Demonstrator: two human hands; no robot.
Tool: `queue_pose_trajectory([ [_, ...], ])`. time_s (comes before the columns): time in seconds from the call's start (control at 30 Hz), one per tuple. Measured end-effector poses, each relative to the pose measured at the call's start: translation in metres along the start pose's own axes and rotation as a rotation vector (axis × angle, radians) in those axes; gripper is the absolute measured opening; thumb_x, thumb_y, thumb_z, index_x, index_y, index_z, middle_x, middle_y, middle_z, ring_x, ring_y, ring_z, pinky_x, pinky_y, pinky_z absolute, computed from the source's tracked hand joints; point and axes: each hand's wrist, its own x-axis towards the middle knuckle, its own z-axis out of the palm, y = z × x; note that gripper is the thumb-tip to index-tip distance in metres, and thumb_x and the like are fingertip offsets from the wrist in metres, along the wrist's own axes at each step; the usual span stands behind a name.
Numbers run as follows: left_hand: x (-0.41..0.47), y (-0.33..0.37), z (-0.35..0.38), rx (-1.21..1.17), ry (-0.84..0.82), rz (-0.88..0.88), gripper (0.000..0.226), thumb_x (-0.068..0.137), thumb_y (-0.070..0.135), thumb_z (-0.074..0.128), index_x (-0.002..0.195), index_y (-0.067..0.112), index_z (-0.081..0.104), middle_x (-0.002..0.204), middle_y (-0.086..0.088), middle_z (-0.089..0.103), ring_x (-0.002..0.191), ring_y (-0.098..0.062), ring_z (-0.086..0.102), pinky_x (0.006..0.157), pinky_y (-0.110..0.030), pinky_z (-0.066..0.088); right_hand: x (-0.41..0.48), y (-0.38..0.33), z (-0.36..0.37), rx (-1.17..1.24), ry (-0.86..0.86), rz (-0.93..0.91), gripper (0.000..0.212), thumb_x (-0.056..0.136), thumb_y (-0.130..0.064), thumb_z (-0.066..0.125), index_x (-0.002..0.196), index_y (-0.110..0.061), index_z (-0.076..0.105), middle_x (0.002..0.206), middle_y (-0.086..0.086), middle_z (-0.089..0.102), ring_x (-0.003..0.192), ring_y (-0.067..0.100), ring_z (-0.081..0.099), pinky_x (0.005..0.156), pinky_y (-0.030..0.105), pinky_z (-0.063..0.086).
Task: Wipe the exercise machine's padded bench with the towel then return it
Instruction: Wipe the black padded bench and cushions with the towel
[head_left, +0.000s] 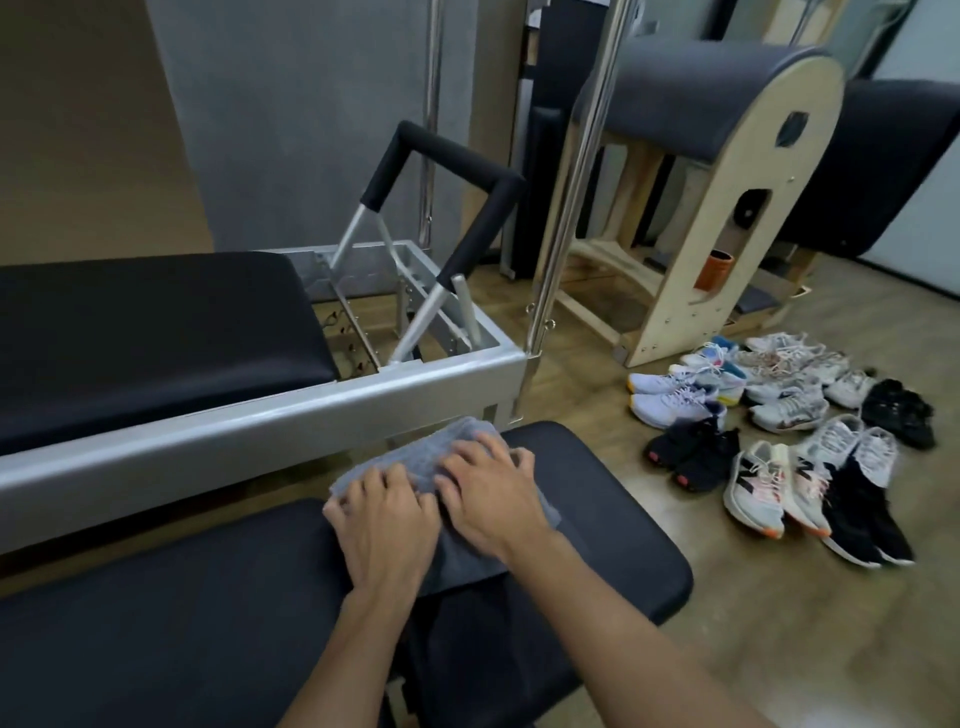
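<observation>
A grey towel (415, 457) lies flat on the black padded bench (613, 519) in front of me, near its far edge. Both hands rest side by side on top of the towel, palms down. My left hand (384, 519) presses its left part with fingers curled over the cloth. My right hand (488, 488) presses the right part, fingers spread and bent. The towel's middle is hidden under my hands. The bench pad stretches left and right beneath my forearms.
A silver-framed reformer (260, 410) with a black carriage pad (156, 338) and a padded foot bar (457, 161) stands just beyond. A chrome pole (576, 171) rises to the right. Several shoes (779, 431) lie on the wood floor, near a wooden ladder barrel (727, 208).
</observation>
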Motion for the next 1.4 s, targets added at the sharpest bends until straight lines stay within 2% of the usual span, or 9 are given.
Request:
queue_pose_trajectory([
  [0.1, 0.016, -0.007, 0.023, 0.003, 0.005, 0.066, 0.034, 0.091, 0.03, 0.048, 0.119, 0.012, 0.056, 0.126, -0.012, 0.061, 0.123, -0.029, 0.052, 0.104, -0.048, 0.036, 0.005, -0.002, 0.023, 0.105, -0.118, 0.084, 0.073, 0.085, -0.051, -0.002, 0.139, -0.029, 0.042, 0.155, -0.003, 0.031, 0.148, 0.022, 0.008, 0.108, 0.057, 0.02],
  [0.23, 0.03, -0.021, 0.037, 0.088, -0.057, 0.119, 0.046, 0.102, 0.033, 0.03, 0.141, 0.013, 0.045, 0.148, -0.01, 0.046, 0.141, -0.026, 0.034, 0.117, -0.044, 0.022, 0.012, -0.006, 0.045, 0.056, -0.075, 0.115, 0.054, 0.1, -0.046, 0.012, 0.144, -0.028, 0.038, 0.156, 0.0, 0.033, 0.149, 0.025, 0.01, 0.108, 0.062, 0.017],
  [0.4, 0.051, -0.022, 0.034, 0.08, -0.027, 0.13, 0.066, 0.095, 0.042, 0.006, 0.117, 0.015, 0.062, 0.119, -0.007, 0.067, 0.114, -0.025, 0.058, 0.102, -0.043, 0.04, 0.039, -0.009, 0.067, 0.01, 0.132, 0.145, 0.041, 0.098, -0.044, 0.027, 0.113, -0.029, 0.063, 0.127, 0.0, 0.062, 0.134, 0.027, 0.044, 0.093, 0.06, 0.038],
  [0.57, 0.075, -0.026, 0.036, 0.066, -0.083, -0.003, 0.048, 0.103, 0.036, 0.02, 0.096, 0.015, 0.063, 0.102, -0.012, 0.07, 0.095, -0.035, 0.064, 0.084, -0.042, 0.046, 0.069, -0.007, 0.08, -0.021, 0.164, 0.113, 0.033, 0.097, -0.043, 0.04, 0.094, -0.028, 0.069, 0.105, -0.001, 0.068, 0.114, 0.023, 0.054, 0.088, 0.052, 0.032],
  [0.73, 0.059, -0.025, 0.038, 0.183, -0.028, 0.058, 0.045, 0.102, 0.037, 0.026, 0.094, 0.013, 0.063, 0.099, -0.013, 0.07, 0.091, -0.035, 0.063, 0.082, -0.042, 0.045, 0.05, -0.005, 0.074, 0.015, 0.075, 0.075, 0.039, 0.102, -0.042, 0.028, 0.122, -0.028, 0.059, 0.132, -0.001, 0.056, 0.132, 0.023, 0.038, 0.1, 0.054, 0.025],
  [0.83, 0.032, -0.028, 0.04, 0.161, 0.01, 0.109, 0.049, 0.1, 0.036, 0.022, 0.114, 0.009, 0.059, 0.118, -0.014, 0.064, 0.11, -0.031, 0.058, 0.096, -0.044, 0.041, 0.018, -0.006, 0.068, 0.046, 0.047, 0.094, 0.05, 0.1, -0.046, 0.018, 0.141, -0.03, 0.043, 0.149, -0.001, 0.042, 0.142, 0.023, 0.026, 0.105, 0.054, 0.02],
  [0.93, -0.005, -0.026, 0.036, 0.148, 0.036, 0.153, 0.061, 0.095, 0.038, 0.015, 0.128, 0.004, 0.053, 0.132, -0.017, 0.055, 0.125, -0.031, 0.05, 0.106, -0.044, 0.038, -0.02, -0.012, 0.057, 0.051, 0.038, 0.109, 0.064, 0.094, -0.049, 0.009, 0.143, -0.029, 0.043, 0.15, 0.002, 0.042, 0.141, 0.024, 0.031, 0.105, 0.054, 0.023],
  [1.17, -0.092, -0.013, 0.017, 0.175, -0.035, 0.181, 0.061, 0.098, 0.037, 0.012, 0.137, 0.007, 0.047, 0.145, -0.014, 0.046, 0.136, -0.027, 0.04, 0.116, -0.041, 0.027, -0.106, -0.017, 0.033, 0.009, 0.035, 0.136, 0.05, 0.099, -0.045, 0.027, 0.139, -0.026, 0.049, 0.146, 0.004, 0.048, 0.136, 0.027, 0.039, 0.102, 0.055, 0.032],
  [1.4, -0.148, -0.006, 0.003, 0.244, -0.07, 0.313, 0.048, 0.092, 0.036, 0.028, 0.102, 0.006, 0.065, 0.109, -0.013, 0.065, 0.102, -0.029, 0.059, 0.095, -0.043, 0.044, -0.177, -0.014, 0.019, 0.044, 0.074, 0.156, 0.048, 0.097, -0.043, 0.027, 0.132, -0.027, 0.056, 0.138, 0.001, 0.056, 0.133, 0.025, 0.045, 0.095, 0.052, 0.036],
])
